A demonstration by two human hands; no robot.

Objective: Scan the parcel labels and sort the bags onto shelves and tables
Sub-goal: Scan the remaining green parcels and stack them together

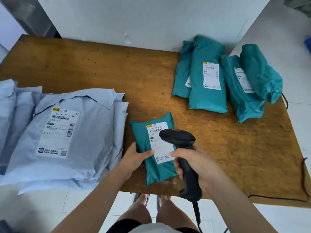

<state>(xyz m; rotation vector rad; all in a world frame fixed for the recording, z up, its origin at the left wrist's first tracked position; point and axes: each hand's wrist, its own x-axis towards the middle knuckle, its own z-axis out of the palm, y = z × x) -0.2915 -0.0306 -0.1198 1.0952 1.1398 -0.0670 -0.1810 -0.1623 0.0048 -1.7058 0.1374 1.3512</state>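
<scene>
A small teal parcel bag [143, 137] with a white label [159, 132] lies near the front edge of the wooden table [101, 73]. My left hand [136, 157] grips the bag's left side, thumb on the label. My right hand [198, 163] is wrapped around the handle of a black barcode scanner [178, 138]. The scanner's head hangs just over the label and hides part of it.
Several teal bags [208, 76] lie in a group at the table's back right. A pile of pale blue bags [67, 137] covers the left side. The scanner cable [304, 175] trails along the right front edge. White walls stand behind and to the right.
</scene>
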